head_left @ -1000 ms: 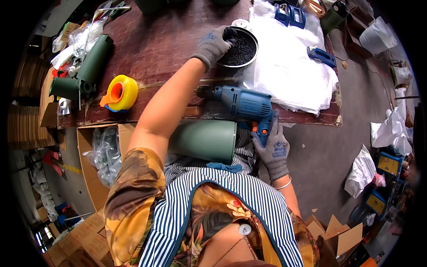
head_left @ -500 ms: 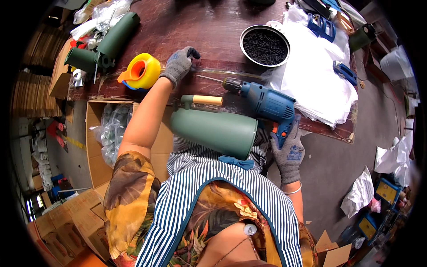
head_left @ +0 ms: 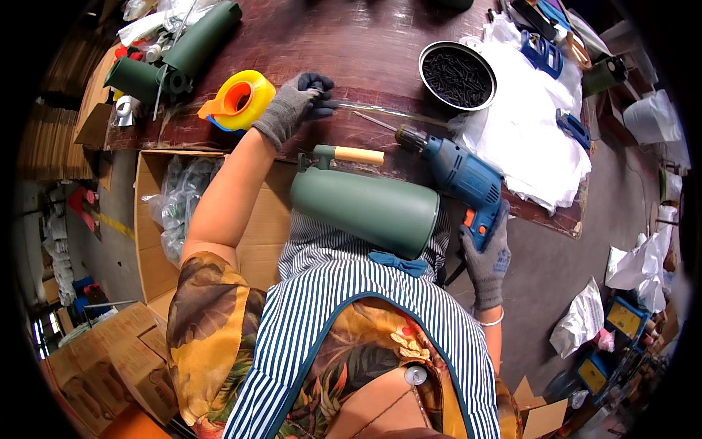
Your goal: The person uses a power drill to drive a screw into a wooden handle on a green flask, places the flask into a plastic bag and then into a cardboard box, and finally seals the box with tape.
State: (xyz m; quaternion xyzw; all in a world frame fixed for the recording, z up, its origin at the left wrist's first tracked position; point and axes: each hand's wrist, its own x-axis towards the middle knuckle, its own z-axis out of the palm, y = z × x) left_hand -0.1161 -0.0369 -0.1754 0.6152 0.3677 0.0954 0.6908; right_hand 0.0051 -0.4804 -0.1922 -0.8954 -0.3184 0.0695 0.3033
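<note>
My right hand [head_left: 488, 252], in a grey glove, is wrapped round the grip of a blue power drill [head_left: 464, 172]. The drill's long bit points up and left over the table edge. Left of it, my gloved left hand [head_left: 298, 104] is closed above the table, fingertips pinched together; what they hold is too small to make out. A green cylindrical vessel [head_left: 365, 208] lies sideways across my lap, its wooden handle [head_left: 358, 155] facing the table. Close by my left hand sits a yellow and orange round container [head_left: 245, 101]. A round tin of black screws [head_left: 458, 75] stands beyond the drill.
White plastic sheets or bags [head_left: 512, 139] cover the table's right side, with blue plastic parts [head_left: 542, 53] on them. Green vessel parts [head_left: 201, 44] lie at the far left. An open cardboard box [head_left: 183, 212] with plastic-wrapped items stands below the table edge.
My left fingers have drawn together into a pinch. The drill and my right hand have shifted slightly right, and the whole view has moved a little.
</note>
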